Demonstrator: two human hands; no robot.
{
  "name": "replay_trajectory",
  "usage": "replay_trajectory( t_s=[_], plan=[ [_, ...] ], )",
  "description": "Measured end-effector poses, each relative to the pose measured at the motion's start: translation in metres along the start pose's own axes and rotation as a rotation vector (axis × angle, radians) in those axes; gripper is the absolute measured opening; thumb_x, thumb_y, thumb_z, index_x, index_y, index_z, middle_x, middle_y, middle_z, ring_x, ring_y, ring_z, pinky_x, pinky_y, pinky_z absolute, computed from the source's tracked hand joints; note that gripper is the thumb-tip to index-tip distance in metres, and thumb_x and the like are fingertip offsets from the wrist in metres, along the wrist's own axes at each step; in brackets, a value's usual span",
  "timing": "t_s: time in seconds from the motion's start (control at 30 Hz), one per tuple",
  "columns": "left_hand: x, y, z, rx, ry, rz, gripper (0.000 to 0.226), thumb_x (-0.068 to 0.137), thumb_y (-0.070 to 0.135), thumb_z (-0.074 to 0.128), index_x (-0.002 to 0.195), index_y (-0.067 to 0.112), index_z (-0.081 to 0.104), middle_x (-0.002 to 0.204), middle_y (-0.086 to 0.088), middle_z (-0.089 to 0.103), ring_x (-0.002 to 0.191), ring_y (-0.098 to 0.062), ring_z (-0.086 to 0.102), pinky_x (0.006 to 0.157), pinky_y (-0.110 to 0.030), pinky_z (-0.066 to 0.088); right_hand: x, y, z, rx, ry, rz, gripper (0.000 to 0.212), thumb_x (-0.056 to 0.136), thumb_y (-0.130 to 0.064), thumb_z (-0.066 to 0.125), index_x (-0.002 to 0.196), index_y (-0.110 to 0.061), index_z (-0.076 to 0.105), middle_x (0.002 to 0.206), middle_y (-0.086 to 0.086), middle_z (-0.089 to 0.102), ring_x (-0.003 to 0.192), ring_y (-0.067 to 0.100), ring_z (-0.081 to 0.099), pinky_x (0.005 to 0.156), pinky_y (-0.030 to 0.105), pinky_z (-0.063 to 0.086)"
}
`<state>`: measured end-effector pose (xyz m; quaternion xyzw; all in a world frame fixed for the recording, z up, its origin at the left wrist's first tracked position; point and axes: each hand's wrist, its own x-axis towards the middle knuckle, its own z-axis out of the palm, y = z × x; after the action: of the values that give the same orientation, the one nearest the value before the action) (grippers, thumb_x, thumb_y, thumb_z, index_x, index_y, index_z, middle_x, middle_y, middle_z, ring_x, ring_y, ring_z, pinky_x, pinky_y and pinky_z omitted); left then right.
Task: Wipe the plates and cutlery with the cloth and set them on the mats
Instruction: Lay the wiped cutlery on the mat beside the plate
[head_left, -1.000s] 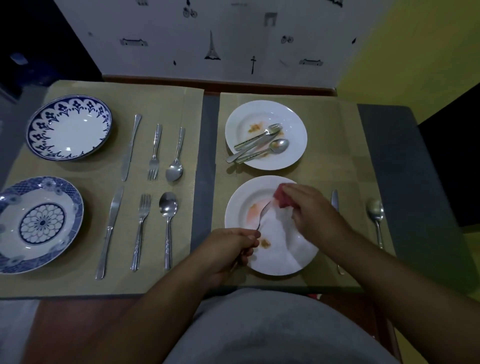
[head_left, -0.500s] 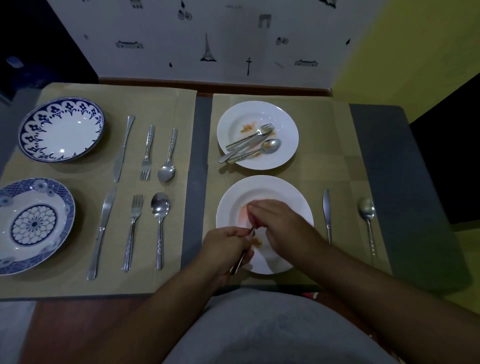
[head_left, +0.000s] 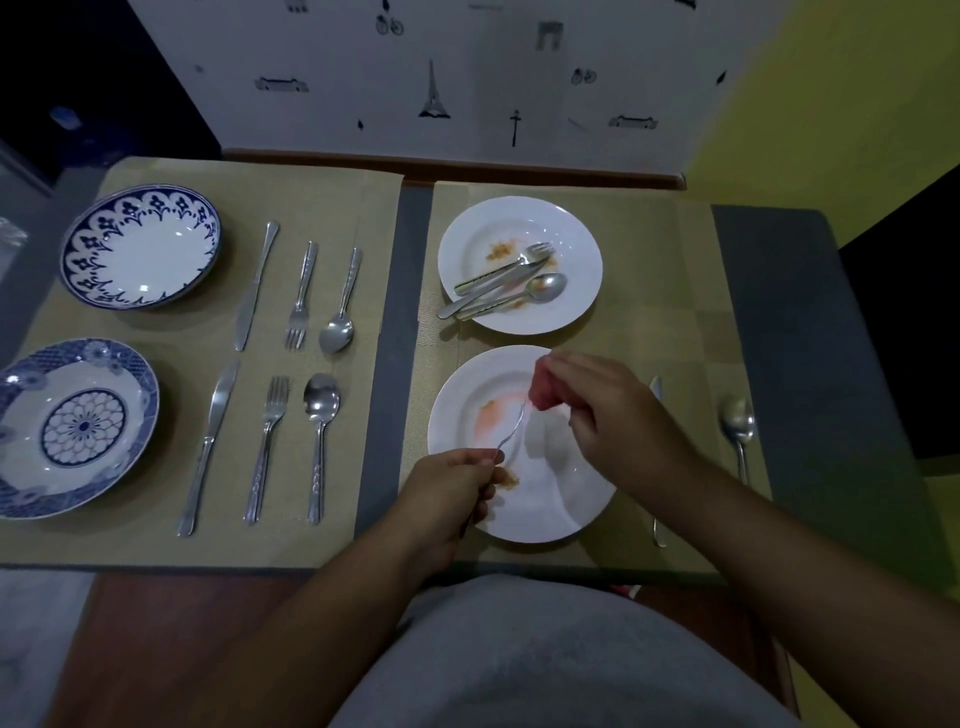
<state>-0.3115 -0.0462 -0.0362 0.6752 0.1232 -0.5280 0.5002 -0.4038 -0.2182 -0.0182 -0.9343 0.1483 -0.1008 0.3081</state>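
My left hand (head_left: 454, 480) grips the handle of a fork (head_left: 511, 431) above the near white plate (head_left: 566, 504), which carries orange smears. My right hand (head_left: 608, 415) pinches a red cloth (head_left: 543, 387) around the fork's head, so the tines are hidden. Behind it a second white plate (head_left: 576, 244) holds a dirty fork, knife and spoon (head_left: 543, 287). Both plates rest on the right mat (head_left: 691, 291). A knife (head_left: 656, 387) and a spoon (head_left: 735, 418) lie on that mat to the right of the near plate.
The left mat (head_left: 374, 208) holds two blue-patterned plates (head_left: 140, 247) (head_left: 67, 426) and two rows of knife, fork and spoon (head_left: 265, 447). A white patterned wall panel (head_left: 431, 78) stands behind the table. The table's front edge runs just below my hands.
My right hand has slid the cloth from near my left hand up along the fork to its head. My left hand kept its hold on the handle.
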Motion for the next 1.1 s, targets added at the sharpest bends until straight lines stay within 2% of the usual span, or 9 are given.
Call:
replay_trajectory(
  t_s=[0.07,0.2,0.27,0.43,0.53,0.67,0.8,1.0,1.1],
  plan=[
    [-0.002,-0.001,0.004,0.011,0.003,-0.009,0.015,0.094,0.003,0.065,0.098,0.007,0.079,0.083,-0.015,0.074,0.065,-0.018,0.06,0.062,-0.029,0.055,-0.008,-0.007,0.002,-0.045,-0.024,-0.086,0.035,0.078,0.012,0.046,0.097,-0.009,0.066,0.106,0.005,0.065,0.109,0.017,0.054,0.102,0.016,0.036],
    [-0.007,-0.002,0.012,0.021,-0.025,0.043,0.015,0.091,0.001,0.069,0.098,0.007,0.08,0.093,-0.02,0.077,0.072,-0.024,0.067,0.066,-0.033,0.06,-0.025,0.005,0.022,-0.147,-0.257,-0.263,0.05,0.084,-0.007,0.031,0.12,-0.009,0.064,0.128,0.006,0.061,0.122,0.021,0.052,0.106,0.033,0.041],
    [-0.008,-0.005,0.016,0.015,-0.022,0.046,0.014,0.09,0.001,0.07,0.098,0.008,0.08,0.091,-0.016,0.078,0.073,-0.024,0.07,0.065,-0.031,0.061,-0.023,0.02,0.023,-0.148,-0.272,-0.253,0.045,0.086,-0.008,0.033,0.116,-0.009,0.066,0.125,0.006,0.063,0.117,0.021,0.055,0.102,0.035,0.044],
    [-0.009,-0.014,0.032,0.012,-0.041,0.04,0.012,0.09,0.004,0.072,0.098,0.008,0.079,0.085,-0.012,0.077,0.058,-0.015,0.071,0.065,-0.031,0.062,-0.018,0.051,-0.001,-0.127,-0.096,-0.104,0.037,0.082,0.006,0.06,0.113,-0.014,0.067,0.119,0.003,0.065,0.112,0.016,0.055,0.102,0.03,0.042],
    [-0.008,-0.015,0.046,0.076,-0.052,0.093,0.011,0.09,0.006,0.072,0.099,0.007,0.078,0.093,-0.015,0.077,0.069,-0.018,0.073,0.069,-0.031,0.064,-0.024,0.056,-0.024,-0.061,0.042,0.004,0.031,0.087,-0.01,0.055,0.116,-0.013,0.065,0.116,0.003,0.065,0.109,0.014,0.056,0.1,0.024,0.042],
    [-0.001,-0.014,0.079,0.124,-0.115,0.115,0.011,0.091,0.009,0.072,0.1,0.008,0.077,0.096,-0.016,0.077,0.077,-0.022,0.073,0.07,-0.03,0.064,-0.042,0.073,-0.042,-0.066,0.134,0.112,0.05,0.075,0.014,0.057,0.12,-0.007,0.064,0.121,0.005,0.064,0.112,0.003,0.049,0.1,0.002,0.025],
    [0.016,-0.017,0.126,0.212,-0.157,0.136,0.004,0.089,0.011,0.074,0.091,0.011,0.078,0.084,-0.008,0.077,0.078,-0.022,0.072,0.078,-0.039,0.064,-0.068,0.097,-0.057,-0.078,0.149,0.249,0.058,0.077,0.007,0.058,0.132,-0.012,0.058,0.136,0.001,0.057,0.126,0.011,0.048,0.109,0.015,0.028],
    [0.035,-0.025,0.194,0.308,-0.168,0.146,0.008,0.086,0.011,0.078,0.093,0.007,0.079,0.091,-0.014,0.078,0.087,-0.03,0.076,0.083,-0.041,0.063,-0.105,0.125,-0.082,-0.04,0.188,0.367,0.062,0.077,0.009,0.056,0.134,-0.017,0.057,0.137,-0.003,0.055,0.123,0.0,0.044,0.105,0.006,0.026],
    [0.042,-0.025,0.215,0.399,-0.158,0.144,0.01,0.09,0.013,0.074,0.097,0.007,0.077,0.093,-0.012,0.077,0.084,-0.024,0.074,0.079,-0.034,0.063,-0.121,0.136,-0.088,-0.004,0.186,0.436,0.06,0.083,0.005,0.057,0.137,-0.022,0.053,0.138,-0.008,0.052,0.125,0.001,0.044,0.106,0.021,0.039]
  ],
)
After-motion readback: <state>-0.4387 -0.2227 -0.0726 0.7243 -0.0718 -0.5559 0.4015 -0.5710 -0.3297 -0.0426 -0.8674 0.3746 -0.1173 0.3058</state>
